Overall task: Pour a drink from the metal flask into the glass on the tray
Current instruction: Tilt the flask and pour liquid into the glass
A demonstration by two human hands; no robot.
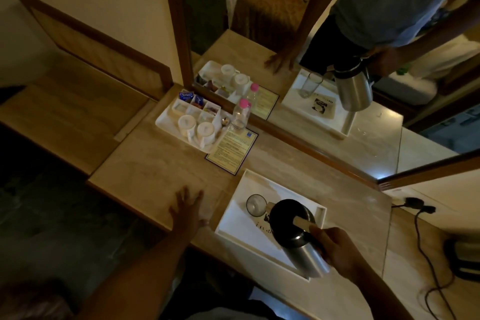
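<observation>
A pale stone-look counter (161,163) runs along a cream wall, with a wood-framed mirror (324,34) at the far right; the room is dim. The right hand (335,248) is clamped on the metal flask (298,231), holding it tilted over the near white tray (233,226), its black top just beside the one glass (255,205) standing there. The left hand (188,212) lies flat, fingers apart, on the counter. A far tray (166,122) carries two upturned cups (196,128), sachets and one pink-capped bottle (241,114).
</observation>
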